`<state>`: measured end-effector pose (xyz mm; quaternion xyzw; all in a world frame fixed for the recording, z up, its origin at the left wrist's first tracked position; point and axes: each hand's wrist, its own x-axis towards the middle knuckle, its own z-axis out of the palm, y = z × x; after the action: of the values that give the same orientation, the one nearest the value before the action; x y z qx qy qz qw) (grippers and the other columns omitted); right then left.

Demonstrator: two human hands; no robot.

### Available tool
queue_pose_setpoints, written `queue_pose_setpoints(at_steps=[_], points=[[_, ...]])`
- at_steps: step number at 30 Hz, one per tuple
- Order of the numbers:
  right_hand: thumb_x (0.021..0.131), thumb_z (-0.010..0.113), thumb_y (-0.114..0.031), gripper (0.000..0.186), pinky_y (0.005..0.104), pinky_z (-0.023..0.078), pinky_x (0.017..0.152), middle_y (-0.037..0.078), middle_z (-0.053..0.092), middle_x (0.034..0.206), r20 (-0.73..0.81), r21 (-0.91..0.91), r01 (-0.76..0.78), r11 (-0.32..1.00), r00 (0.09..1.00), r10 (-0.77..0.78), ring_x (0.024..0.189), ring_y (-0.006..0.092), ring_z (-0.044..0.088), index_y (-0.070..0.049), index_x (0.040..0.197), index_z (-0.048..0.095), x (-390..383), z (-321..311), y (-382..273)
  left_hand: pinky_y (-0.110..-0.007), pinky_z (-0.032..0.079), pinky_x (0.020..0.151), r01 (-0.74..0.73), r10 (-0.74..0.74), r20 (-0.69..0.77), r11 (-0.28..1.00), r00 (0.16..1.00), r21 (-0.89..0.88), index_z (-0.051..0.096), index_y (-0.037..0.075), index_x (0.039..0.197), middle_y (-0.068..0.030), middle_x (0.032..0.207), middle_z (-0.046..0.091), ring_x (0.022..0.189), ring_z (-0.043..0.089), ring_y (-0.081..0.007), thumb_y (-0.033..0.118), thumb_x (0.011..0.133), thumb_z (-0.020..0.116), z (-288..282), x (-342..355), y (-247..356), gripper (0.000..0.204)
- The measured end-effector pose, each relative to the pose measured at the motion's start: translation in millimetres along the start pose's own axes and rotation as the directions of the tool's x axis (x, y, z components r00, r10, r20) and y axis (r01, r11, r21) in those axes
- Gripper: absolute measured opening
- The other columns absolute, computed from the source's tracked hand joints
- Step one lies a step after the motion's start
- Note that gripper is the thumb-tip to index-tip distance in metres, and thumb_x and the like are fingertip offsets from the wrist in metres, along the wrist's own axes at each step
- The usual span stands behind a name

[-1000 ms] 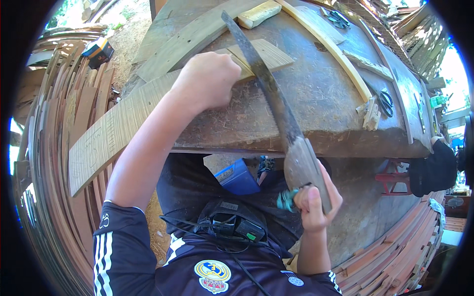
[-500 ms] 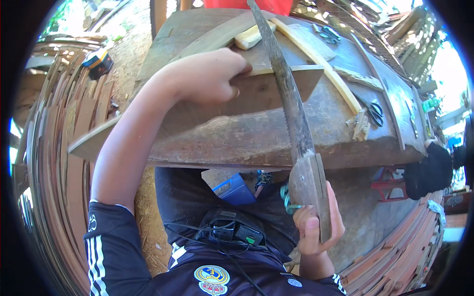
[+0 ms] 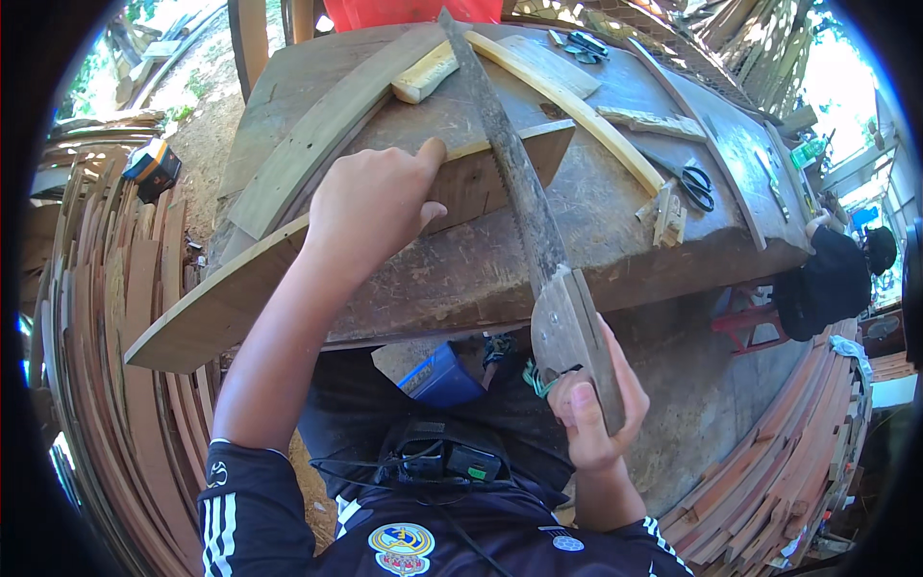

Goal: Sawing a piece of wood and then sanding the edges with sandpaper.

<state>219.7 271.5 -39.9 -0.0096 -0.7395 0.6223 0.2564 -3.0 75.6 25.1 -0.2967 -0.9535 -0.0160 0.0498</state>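
Note:
My left hand (image 3: 380,197) is closed over the upper edge of a long wooden plank (image 3: 226,308), its thumb on the near side. The plank stands on edge, slanting across the worktable, and its near left end sticks out past the table's edge. My right hand (image 3: 604,415) grips the wooden handle of a handsaw (image 3: 505,168). The saw's long dark blade points away from me and crosses over the plank to the right of my left hand, teeth facing left. Whether the teeth touch the wood, I cannot tell.
On the worktable (image 3: 433,279) lie a curved pale strip (image 3: 586,120), a flat board (image 3: 327,139), a short block (image 3: 425,72), and black-handled scissors (image 3: 696,188). Planks are stacked at both sides. Below is a blue container (image 3: 442,377). A person in black (image 3: 832,279) is at the right.
The plank has turned, its left end coming nearer to me. My left hand has shifted along with it, still on its edge. The view has moved a little, and the saw stays held.

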Motion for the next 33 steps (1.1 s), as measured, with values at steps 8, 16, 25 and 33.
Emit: queue_pose_setpoints(at_steps=[8, 16, 25, 33], points=[[0.089, 0.069, -0.021, 0.062, 0.0232, 0.047, 0.065, 0.005, 0.067, 0.074, 0.104, -0.187, -0.182, 0.965, 0.973, 0.204, 0.065, 0.01, 0.061, 0.016, 0.136, 0.055, -6.7, -56.6, -52.4, -0.041, 0.055, 0.067, 0.091, -0.043, -0.414, 0.991, 0.909, 0.098, 0.06, 0.011, 0.087, -0.008, 0.083, 0.068, 0.074, 0.068, -0.0252, 0.04, 0.083, 0.078, 37.6, -32.6, 41.1, 0.034], [0.096, 0.068, -0.037, 0.064, 0.024, 0.042, 0.051, 0.006, 0.064, 0.068, 0.062, -0.03, -0.226, 0.974, 0.972, 0.228, 0.054, 0.0096, 0.057, 0.016, 0.132, 0.059, -75.6, -97.8, -11.8, -0.039, 0.055, 0.08, 0.028, 0.01, -0.137, 0.96, 0.991, 0.277, 0.061, -0.003, 0.137, -0.0205, 0.136, 0.064, 0.102, 0.061, -0.0277, 0.013, 0.081, 0.064, 90.8, -77.9, 79.0, 0.058], [0.103, 0.057, -0.024, 0.054, 0.0251, 0.035, 0.047, 0.0, 0.05, 0.06, 0.114, 0.063, -0.156, 0.986, 0.982, 0.148, 0.049, 0.0062, 0.041, 0.016, 0.141, 0.05, -65.4, -83.1, 25.1, -0.071, 0.038, 0.108, -0.004, -0.003, 0.036, 0.985, 0.999, 0.175, 0.045, -0.008, 0.148, -0.0319, 0.151, 0.046, 0.143, 0.04, -0.0508, 0.022, 0.089, 0.06, 108.9, -55.6, 54.7, 0.068], [0.096, 0.058, -0.018, 0.05, 0.0219, 0.045, 0.057, 0.005, 0.066, 0.07, 0.12, -0.059, -0.238, 0.97, 0.962, 0.243, 0.059, 0.0069, 0.059, 0.013, 0.136, 0.058, -70.9, -74.6, 26.3, -0.069, 0.01, 0.121, -0.078, 0.184, 0.301, 0.94, 0.936, -0.332, 0.033, -0.001, 0.157, -0.0275, 0.168, 0.015, 0.153, 0.014, -0.0525, 0.056, 0.09, 0.057, 55.6, -54.4, 11.3, 0.091]])
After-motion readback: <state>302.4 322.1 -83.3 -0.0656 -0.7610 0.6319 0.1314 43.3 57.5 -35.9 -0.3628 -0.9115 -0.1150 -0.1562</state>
